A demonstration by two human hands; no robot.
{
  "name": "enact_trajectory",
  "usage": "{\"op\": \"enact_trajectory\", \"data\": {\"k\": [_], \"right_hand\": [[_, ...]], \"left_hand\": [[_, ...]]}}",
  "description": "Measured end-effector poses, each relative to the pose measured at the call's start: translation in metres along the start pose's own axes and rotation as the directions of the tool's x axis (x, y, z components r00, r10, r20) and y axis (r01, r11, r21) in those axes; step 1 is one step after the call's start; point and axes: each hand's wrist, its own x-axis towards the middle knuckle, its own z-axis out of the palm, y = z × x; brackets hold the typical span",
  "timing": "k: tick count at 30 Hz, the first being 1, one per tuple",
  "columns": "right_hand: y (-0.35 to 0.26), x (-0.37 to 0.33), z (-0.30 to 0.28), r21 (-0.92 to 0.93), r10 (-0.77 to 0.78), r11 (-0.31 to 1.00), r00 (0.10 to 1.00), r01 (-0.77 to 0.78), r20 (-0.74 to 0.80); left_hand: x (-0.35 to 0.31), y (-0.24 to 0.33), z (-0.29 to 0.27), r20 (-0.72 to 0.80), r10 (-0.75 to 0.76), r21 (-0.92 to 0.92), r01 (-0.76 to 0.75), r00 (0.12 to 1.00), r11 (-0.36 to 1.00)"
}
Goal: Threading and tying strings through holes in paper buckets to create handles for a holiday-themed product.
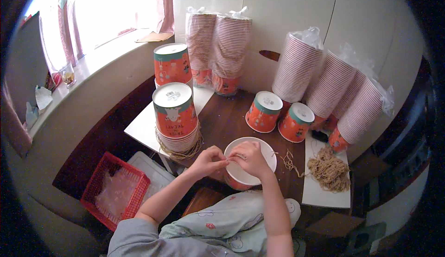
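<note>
We've got our left hand and right hand both in a pinched grip on a thin tan string over the open orange-and-white paper cup at the counter's 6 o'clock edge, so one hard tug could tip it floorward.

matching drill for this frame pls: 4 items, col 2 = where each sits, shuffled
Items
1. red basket
2. twine pile
3. open cup
4. bagged cup stacks

Places
A. under both hands, at the table's near edge
B. on the white board at the right
C. at the back, against the wall
D. low at the left, below the table

Pairs: 1-D, 2-B, 3-A, 4-C

The left hand and right hand meet over the open cup's rim, pinching a bit of twine.
</note>
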Motion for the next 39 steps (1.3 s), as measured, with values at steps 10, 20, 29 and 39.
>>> {"op": "enact_trajectory", "data": {"k": [10,20,29,39], "right_hand": [[-0.010,0.004,0.009,0.220,0.168,0.960,0.985,-0.174,0.046],[-0.009,-0.001,-0.001,0.467,0.256,0.821,0.943,-0.329,0.213],[-0.013,0.001,-0.002,0.478,0.256,0.819,0.947,-0.318,0.192],[-0.011,0.001,0.013,0.582,0.332,0.768,0.943,-0.267,-0.005]], "left_hand": [[-0.002,0.001,-0.001,-0.028,0.109,0.133,-0.104,0.994,0.986],[-0.004,0.007,0.001,-0.069,0.013,-0.040,-0.016,0.998,0.999],[0.003,0.029,-0.007,0.057,0.277,0.445,-0.272,0.959,0.853],[0.008,0.027,-0.016,0.229,0.328,0.591,-0.399,0.916,0.701]]}}
